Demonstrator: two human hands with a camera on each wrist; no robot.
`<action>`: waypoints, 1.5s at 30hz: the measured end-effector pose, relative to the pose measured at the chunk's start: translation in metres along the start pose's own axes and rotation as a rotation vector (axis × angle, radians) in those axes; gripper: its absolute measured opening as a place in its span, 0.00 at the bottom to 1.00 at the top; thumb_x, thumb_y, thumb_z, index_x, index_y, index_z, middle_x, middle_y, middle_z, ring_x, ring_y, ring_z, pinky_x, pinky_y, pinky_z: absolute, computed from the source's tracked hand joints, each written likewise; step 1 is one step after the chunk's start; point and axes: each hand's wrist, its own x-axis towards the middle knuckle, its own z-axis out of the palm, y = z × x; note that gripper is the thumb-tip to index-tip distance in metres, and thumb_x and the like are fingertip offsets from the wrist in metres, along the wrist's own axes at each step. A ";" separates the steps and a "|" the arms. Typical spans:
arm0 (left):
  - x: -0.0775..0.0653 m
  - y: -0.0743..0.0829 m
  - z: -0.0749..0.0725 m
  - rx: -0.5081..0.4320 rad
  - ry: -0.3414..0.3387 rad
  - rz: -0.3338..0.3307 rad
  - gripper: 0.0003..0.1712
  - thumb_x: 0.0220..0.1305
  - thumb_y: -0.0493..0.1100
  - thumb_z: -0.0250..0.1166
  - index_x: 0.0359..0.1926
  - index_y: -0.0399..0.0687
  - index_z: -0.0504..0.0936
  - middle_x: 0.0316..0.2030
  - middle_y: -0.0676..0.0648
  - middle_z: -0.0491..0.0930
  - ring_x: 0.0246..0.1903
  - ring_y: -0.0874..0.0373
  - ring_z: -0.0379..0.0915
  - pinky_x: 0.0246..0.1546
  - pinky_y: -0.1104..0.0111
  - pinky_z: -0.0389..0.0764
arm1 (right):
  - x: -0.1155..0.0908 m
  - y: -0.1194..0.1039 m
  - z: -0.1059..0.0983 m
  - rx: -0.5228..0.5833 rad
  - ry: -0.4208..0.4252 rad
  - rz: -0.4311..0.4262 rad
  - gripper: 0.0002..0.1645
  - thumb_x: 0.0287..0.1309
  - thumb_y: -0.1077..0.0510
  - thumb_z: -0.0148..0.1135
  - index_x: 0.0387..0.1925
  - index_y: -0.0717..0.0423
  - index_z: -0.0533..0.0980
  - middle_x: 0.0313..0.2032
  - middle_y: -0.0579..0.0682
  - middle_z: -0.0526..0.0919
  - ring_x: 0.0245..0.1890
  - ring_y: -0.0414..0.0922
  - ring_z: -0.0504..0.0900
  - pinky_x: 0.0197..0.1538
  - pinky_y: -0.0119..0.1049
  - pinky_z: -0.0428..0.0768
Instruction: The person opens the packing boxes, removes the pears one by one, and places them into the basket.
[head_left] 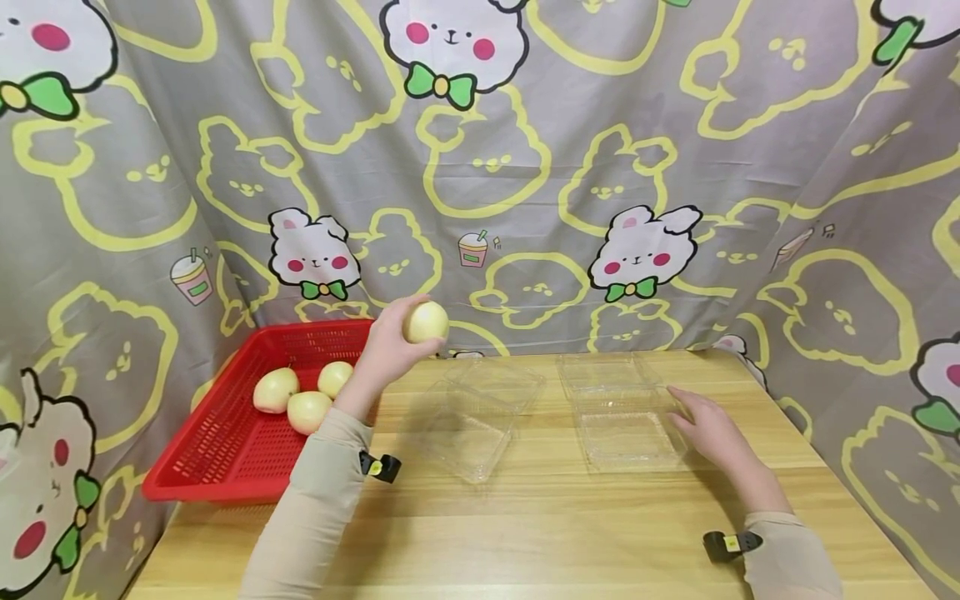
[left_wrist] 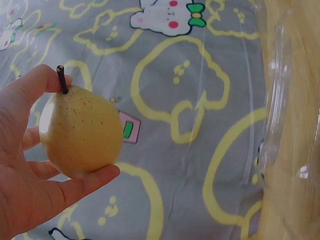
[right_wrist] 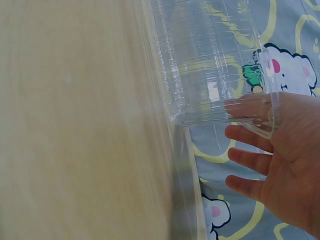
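Note:
My left hand [head_left: 393,337] holds a pale yellow pear [left_wrist: 82,132] above the table, thumb on one side and fingers around the other. A short dark stem sticks out of the pear near the fingertips. To the right, my right hand [head_left: 708,425] is at the right side of an open clear plastic clamshell box [head_left: 630,442]. Its fingers [right_wrist: 247,159] are spread and fairly straight, and one digit shows through the clear plastic at the box's edge. Another open clear clamshell box [head_left: 468,446] stands below and right of the left hand, turned at an angle.
A red plastic basket [head_left: 217,467] stands on the left with several yellow pears [head_left: 309,412] in it. The wooden table [head_left: 540,542] ends at a patterned grey curtain [head_left: 525,192] that hangs behind it and along both sides.

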 end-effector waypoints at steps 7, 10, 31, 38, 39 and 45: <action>-0.003 -0.008 -0.015 0.020 0.007 -0.015 0.38 0.51 0.47 0.74 0.64 0.51 0.72 0.62 0.43 0.71 0.55 0.45 0.70 0.49 0.49 0.79 | 0.000 0.000 0.000 0.006 -0.003 0.009 0.32 0.64 0.60 0.57 0.66 0.69 0.64 0.62 0.73 0.69 0.61 0.72 0.67 0.64 0.65 0.64; -0.004 -0.010 -0.020 0.030 0.007 -0.020 0.38 0.51 0.46 0.74 0.64 0.51 0.72 0.62 0.43 0.71 0.56 0.45 0.69 0.50 0.48 0.78 | 0.001 0.000 -0.001 0.008 -0.003 0.010 0.32 0.64 0.60 0.57 0.66 0.69 0.64 0.62 0.73 0.69 0.61 0.72 0.67 0.64 0.65 0.64; -0.010 -0.027 -0.051 0.108 0.009 -0.018 0.37 0.53 0.46 0.71 0.64 0.49 0.70 0.62 0.41 0.69 0.55 0.44 0.67 0.48 0.46 0.78 | 0.000 -0.001 -0.002 0.009 -0.002 0.008 0.31 0.64 0.60 0.57 0.66 0.70 0.64 0.62 0.73 0.69 0.61 0.72 0.67 0.64 0.65 0.65; -0.013 -0.037 -0.064 0.166 -0.004 -0.008 0.37 0.54 0.46 0.71 0.65 0.46 0.69 0.63 0.39 0.68 0.57 0.43 0.65 0.47 0.46 0.77 | 0.000 0.000 -0.001 0.013 -0.011 0.016 0.32 0.64 0.60 0.56 0.66 0.70 0.64 0.62 0.74 0.68 0.61 0.72 0.67 0.64 0.65 0.65; -0.014 -0.038 -0.066 0.176 -0.003 -0.008 0.37 0.54 0.46 0.71 0.65 0.46 0.69 0.63 0.39 0.68 0.57 0.42 0.64 0.47 0.45 0.76 | 0.000 0.000 -0.001 0.014 -0.012 0.018 0.32 0.64 0.60 0.56 0.66 0.70 0.63 0.62 0.74 0.68 0.61 0.72 0.67 0.64 0.65 0.65; -0.016 -0.047 -0.074 0.210 0.006 -0.014 0.38 0.53 0.46 0.70 0.65 0.45 0.69 0.61 0.37 0.69 0.56 0.41 0.64 0.48 0.45 0.74 | 0.000 0.000 -0.001 0.017 -0.014 0.021 0.32 0.65 0.60 0.56 0.66 0.70 0.63 0.62 0.74 0.68 0.62 0.72 0.66 0.64 0.65 0.64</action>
